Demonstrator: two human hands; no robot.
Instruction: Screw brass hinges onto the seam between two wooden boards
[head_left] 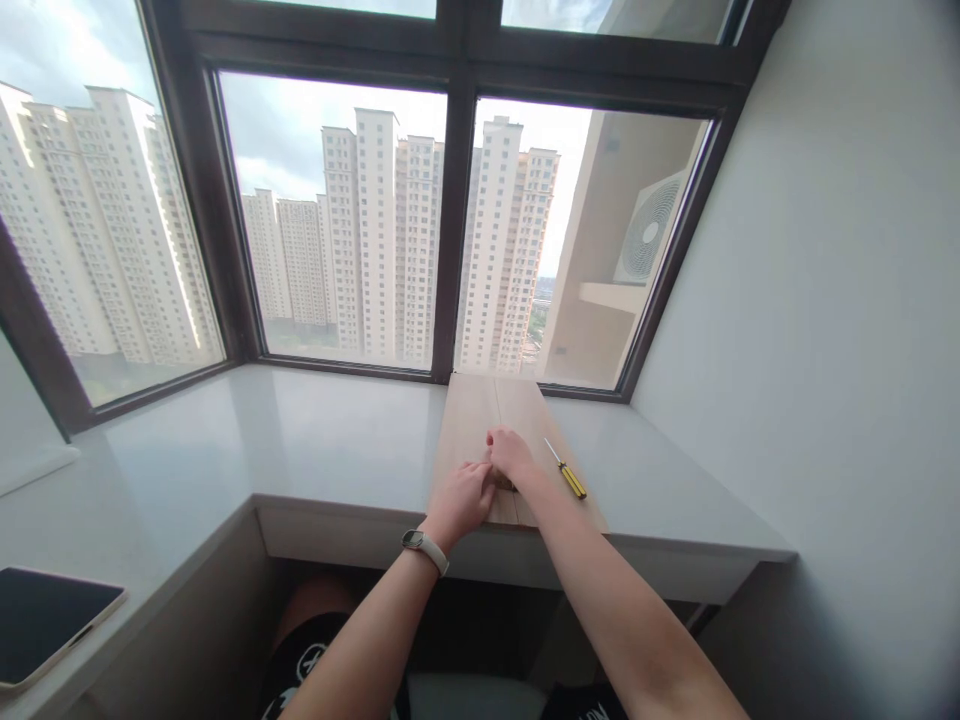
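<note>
Two pale wooden boards (469, 410) lie side by side on the white ledge, with a narrow seam between them. Over the seam, near the front edge, my left hand (466, 497) and my right hand (511, 455) meet. The fingers of my right hand are curled together in a pinch. My left hand's fingers are bent and drawn close beside them. A small brownish thing shows beneath my hands, mostly covered, and its kind cannot be told. To the right, a screwdriver (571, 479) with a yellow and black handle lies on the right-hand board, its shaft pointing away.
The white ledge (337, 430) runs below dark-framed windows (454, 250). A dark-screened tablet (56, 620) lies at the far left. The right wall (810, 280) borders the ledge. Below the front edge are my legs and a dark recess.
</note>
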